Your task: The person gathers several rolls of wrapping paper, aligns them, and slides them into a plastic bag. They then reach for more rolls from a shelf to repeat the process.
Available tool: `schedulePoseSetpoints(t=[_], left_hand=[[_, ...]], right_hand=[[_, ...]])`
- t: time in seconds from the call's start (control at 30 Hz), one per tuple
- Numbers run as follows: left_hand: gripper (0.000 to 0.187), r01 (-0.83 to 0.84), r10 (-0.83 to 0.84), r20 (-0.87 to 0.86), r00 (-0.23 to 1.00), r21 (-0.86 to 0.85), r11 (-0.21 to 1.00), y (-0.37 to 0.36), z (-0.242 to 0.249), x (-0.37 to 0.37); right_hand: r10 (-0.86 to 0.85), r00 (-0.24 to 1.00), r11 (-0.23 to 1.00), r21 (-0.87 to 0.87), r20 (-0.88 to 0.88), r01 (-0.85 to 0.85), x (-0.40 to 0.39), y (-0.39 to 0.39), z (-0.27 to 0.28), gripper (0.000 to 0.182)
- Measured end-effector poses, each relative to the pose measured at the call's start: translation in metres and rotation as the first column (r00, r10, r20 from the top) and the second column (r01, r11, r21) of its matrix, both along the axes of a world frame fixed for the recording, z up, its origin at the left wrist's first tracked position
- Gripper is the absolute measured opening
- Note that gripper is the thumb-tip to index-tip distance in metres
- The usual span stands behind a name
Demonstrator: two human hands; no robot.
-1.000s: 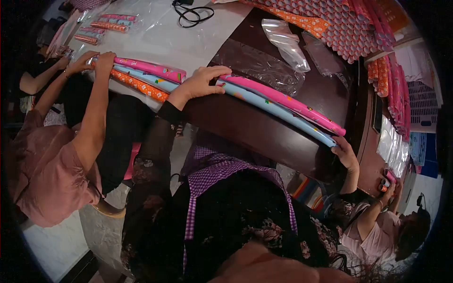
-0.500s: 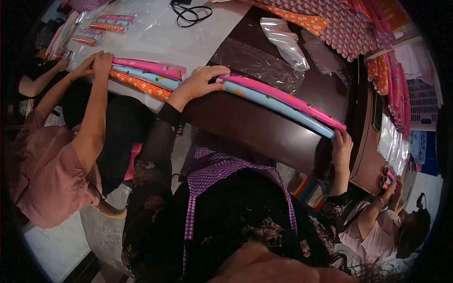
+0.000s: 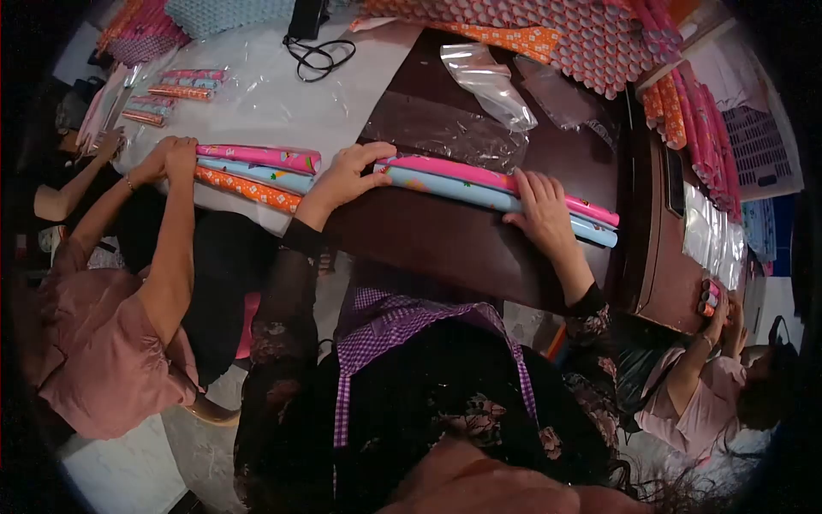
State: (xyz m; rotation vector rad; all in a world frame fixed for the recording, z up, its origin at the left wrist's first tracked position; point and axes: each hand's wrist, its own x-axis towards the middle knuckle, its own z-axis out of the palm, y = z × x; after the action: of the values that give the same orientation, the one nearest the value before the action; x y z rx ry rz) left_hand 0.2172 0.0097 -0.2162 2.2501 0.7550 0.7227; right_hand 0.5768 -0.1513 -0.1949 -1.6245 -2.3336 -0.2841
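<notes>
A pink patterned paper roll (image 3: 462,170) and a light blue one (image 3: 458,189) lie side by side along the dark table in front of me. My left hand (image 3: 351,178) grips their left ends between thumb and fingers. Farther along, toward the right ends, my right hand (image 3: 545,212) is closed over both, its fingers across the top and its thumb on the near side. Whether another roll sits beneath these two is hidden.
At left, a co-worker's hands (image 3: 171,160) hold pink, blue and orange rolls (image 3: 253,188). Clear plastic sleeves (image 3: 488,86) lie beyond my rolls. Stacked rolls (image 3: 514,64) line the back. A black cable (image 3: 321,62) and a phone (image 3: 675,184) lie nearby; another person works at right.
My right hand has moved left from the rolls' right end to a grip partway along them. The right ends now show uncovered. My left hand stays at the left ends.
</notes>
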Motion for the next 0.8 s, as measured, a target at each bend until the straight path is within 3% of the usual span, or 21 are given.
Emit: schedulePoseSetpoints(t=[0.13,0.27,0.37,0.6,0.77,0.8], left_hand=[[0.045,-0.01,0.023,-0.118,0.993,0.108,0.994,-0.009,0.015,0.0],[0.045,0.036,-0.017,-0.084,0.996,0.241,0.97,-0.009,0.007,0.0],[0.049,0.013,0.002,-0.088,0.996,0.179,0.984,-0.015,0.01,0.003],[0.051,0.062,0.009,-0.199,0.98,0.349,0.935,-0.019,0.015,0.005],[0.05,0.1,-0.028,-0.196,0.98,0.371,0.923,-0.018,0.013,0.008],[0.047,0.106,-0.034,-0.209,0.977,0.347,0.932,-0.016,0.011,0.008]], right_hand=[[0.005,0.999,1.0,-0.006,0.031,-0.005,0.001,0.003,-0.007,0.075],[0.015,0.999,1.0,-0.011,0.031,-0.014,-0.002,0.003,0.002,0.071],[0.002,0.999,1.0,-0.013,0.054,-0.001,-0.001,0.003,0.0,0.07],[-0.04,0.999,0.997,-0.063,0.024,0.041,-0.004,0.0,0.006,0.073],[-0.012,0.999,0.999,-0.034,0.048,0.013,-0.003,-0.003,0.007,0.071],[-0.034,0.998,0.994,-0.107,0.047,0.039,-0.003,-0.002,0.007,0.07]])
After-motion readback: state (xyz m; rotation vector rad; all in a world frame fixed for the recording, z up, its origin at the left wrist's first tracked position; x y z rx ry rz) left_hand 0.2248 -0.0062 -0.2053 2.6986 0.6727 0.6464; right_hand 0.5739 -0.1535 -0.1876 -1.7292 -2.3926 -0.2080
